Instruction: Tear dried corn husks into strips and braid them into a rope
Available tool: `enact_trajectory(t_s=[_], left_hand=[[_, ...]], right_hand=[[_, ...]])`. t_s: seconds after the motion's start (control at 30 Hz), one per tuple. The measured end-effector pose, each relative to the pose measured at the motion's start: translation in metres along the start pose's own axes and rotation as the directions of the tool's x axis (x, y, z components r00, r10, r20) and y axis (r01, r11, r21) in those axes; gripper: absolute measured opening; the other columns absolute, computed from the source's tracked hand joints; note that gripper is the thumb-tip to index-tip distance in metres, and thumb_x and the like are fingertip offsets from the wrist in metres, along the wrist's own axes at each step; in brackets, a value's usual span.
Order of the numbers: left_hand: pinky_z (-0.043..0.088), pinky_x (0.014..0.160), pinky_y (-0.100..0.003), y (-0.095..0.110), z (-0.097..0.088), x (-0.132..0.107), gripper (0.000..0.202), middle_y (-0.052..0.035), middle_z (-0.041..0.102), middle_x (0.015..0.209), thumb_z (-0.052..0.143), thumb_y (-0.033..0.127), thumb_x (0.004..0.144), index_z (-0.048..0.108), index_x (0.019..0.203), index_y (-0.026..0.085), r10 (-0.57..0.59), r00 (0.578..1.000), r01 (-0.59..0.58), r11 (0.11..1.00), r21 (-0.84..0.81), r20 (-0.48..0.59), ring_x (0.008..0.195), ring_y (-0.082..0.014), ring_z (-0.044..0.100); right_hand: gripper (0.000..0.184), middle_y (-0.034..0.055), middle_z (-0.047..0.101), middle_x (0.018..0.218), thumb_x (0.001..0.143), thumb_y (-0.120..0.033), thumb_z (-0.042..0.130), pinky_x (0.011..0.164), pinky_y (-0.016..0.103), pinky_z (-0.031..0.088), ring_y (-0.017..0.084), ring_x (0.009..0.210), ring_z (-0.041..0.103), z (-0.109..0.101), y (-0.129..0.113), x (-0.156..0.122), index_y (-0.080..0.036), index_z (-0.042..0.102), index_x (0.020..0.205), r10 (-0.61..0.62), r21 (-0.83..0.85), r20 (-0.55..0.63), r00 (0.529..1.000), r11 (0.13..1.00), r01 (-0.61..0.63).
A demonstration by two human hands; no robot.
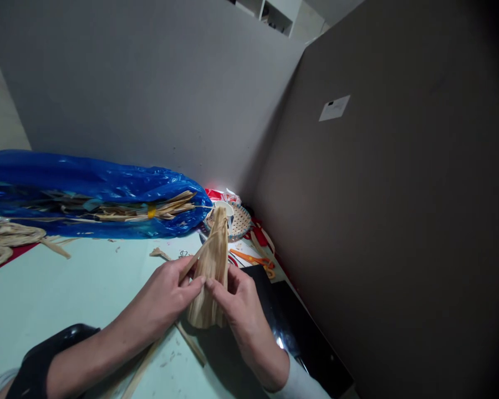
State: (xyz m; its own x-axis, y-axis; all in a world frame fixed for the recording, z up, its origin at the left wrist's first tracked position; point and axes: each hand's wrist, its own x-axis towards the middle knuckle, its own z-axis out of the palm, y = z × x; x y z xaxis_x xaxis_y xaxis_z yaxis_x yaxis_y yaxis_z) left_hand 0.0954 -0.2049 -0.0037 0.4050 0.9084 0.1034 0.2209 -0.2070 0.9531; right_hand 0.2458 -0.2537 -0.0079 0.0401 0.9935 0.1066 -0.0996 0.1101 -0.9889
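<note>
A tan bundle of dried husk strips (212,260) stands upright above the pale green table (66,288), narrow at the top and fanned at the bottom. My left hand (166,296) pinches its left edge and a thin strip that runs up toward the top. My right hand (237,299) grips the bundle's middle from the right, fingers closed on it. A black band sits on my left forearm.
A blue plastic bag (87,188) holding dried husks lies at the back left. Coiled fibre rope (4,241) is at the far left. A small woven basket (239,221), orange scissors (255,259) and a black slab (291,327) sit to the right, against grey partition walls.
</note>
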Motion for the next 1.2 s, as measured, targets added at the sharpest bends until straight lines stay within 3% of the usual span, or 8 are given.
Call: enact_trajectory(t_s=[0.3,0.4,0.5,0.63,0.77,0.9,1.03,1.2], left_hand=[[0.038,0.059,-0.027,-0.003,0.006,-0.001,0.014,0.0033,0.058,0.065,0.067,0.033,0.067,0.060,0.071,0.021,-0.012,0.999,0.011,1.000,-0.016,-0.052,0.064,-0.0179,0.049],[0.042,0.057,-0.026,-0.004,0.004,0.003,0.016,0.0015,0.063,0.067,0.068,0.034,0.066,0.061,0.072,0.020,-0.044,0.999,0.045,0.993,-0.112,0.010,0.063,-0.0173,0.054],[0.028,0.039,-0.021,-0.009,-0.003,0.011,0.024,0.0077,0.050,0.048,0.070,0.039,0.064,0.059,0.069,0.019,-0.118,0.991,0.128,0.969,-0.210,0.059,0.040,-0.0091,0.037],[0.020,0.035,-0.015,-0.017,-0.029,0.026,0.027,0.0111,0.044,0.045,0.078,0.030,0.062,0.053,0.064,0.019,-0.192,0.980,0.166,0.928,-0.333,-0.045,0.035,-0.0031,0.029],[0.015,0.033,-0.014,-0.026,-0.069,0.041,0.023,0.0142,0.035,0.047,0.068,0.016,0.081,0.052,0.065,0.017,-0.269,0.946,0.158,0.868,-0.471,-0.178,0.034,-0.0011,0.022],[0.022,0.031,-0.015,-0.032,-0.096,0.049,0.026,0.0133,0.039,0.054,0.062,0.025,0.098,0.056,0.073,0.016,-0.349,0.910,0.169,0.807,-0.566,-0.226,0.035,-0.0021,0.026],[0.031,0.035,-0.016,-0.024,-0.085,0.045,0.016,0.0093,0.052,0.062,0.062,0.024,0.097,0.063,0.085,0.014,-0.385,0.904,0.199,0.762,-0.617,-0.184,0.039,-0.0034,0.037],[0.055,0.064,-0.028,0.000,-0.045,0.024,0.016,-0.0050,0.065,0.069,0.057,0.007,0.070,0.063,0.058,0.015,-0.301,0.953,0.219,0.709,-0.670,-0.008,0.067,-0.0162,0.060]], right_hand=[[0.034,0.0017,0.067,0.077,0.065,-0.028,0.078,0.066,0.026,0.047,0.017,0.072,0.057,0.002,-0.005,0.001,-0.010,0.072,0.094,0.052,-0.006,-0.024,0.998,0.999,-0.052],[0.038,0.0012,0.066,0.079,0.065,-0.030,0.083,0.068,0.024,0.046,0.015,0.072,0.056,0.002,-0.010,-0.004,-0.012,0.072,0.096,0.102,0.137,0.055,0.993,0.985,-0.109],[0.036,0.0009,0.063,0.078,0.067,-0.032,0.085,0.068,0.023,0.044,0.011,0.068,0.054,-0.005,-0.016,-0.007,-0.013,0.072,0.095,0.132,0.281,0.206,0.970,0.941,-0.188],[0.028,-0.0007,0.054,0.071,0.071,-0.029,0.082,0.062,0.022,0.038,0.009,0.061,0.047,-0.020,-0.028,-0.007,-0.013,0.069,0.090,0.022,0.387,0.375,0.927,0.905,-0.179],[0.018,-0.0029,0.046,0.063,0.073,-0.027,0.075,0.056,0.024,0.029,0.008,0.054,0.035,-0.027,-0.039,-0.009,-0.015,0.065,0.082,-0.204,0.514,0.429,0.880,0.856,-0.052],[0.017,-0.0035,0.044,0.059,0.074,-0.025,0.073,0.055,0.026,0.028,0.010,0.052,0.033,-0.028,-0.039,-0.008,-0.019,0.057,0.070,-0.272,0.538,0.509,0.817,0.841,-0.055],[0.018,-0.0024,0.048,0.066,0.074,-0.028,0.077,0.060,0.025,0.032,0.011,0.059,0.039,-0.026,-0.034,-0.005,-0.017,0.063,0.077,-0.136,0.413,0.428,0.894,0.909,-0.059],[0.018,0.0002,0.060,0.085,0.084,-0.032,0.077,0.076,0.023,0.041,0.012,0.076,0.052,-0.015,-0.021,0.000,-0.018,0.072,0.094,0.024,0.247,0.297,0.954,0.964,-0.102]])
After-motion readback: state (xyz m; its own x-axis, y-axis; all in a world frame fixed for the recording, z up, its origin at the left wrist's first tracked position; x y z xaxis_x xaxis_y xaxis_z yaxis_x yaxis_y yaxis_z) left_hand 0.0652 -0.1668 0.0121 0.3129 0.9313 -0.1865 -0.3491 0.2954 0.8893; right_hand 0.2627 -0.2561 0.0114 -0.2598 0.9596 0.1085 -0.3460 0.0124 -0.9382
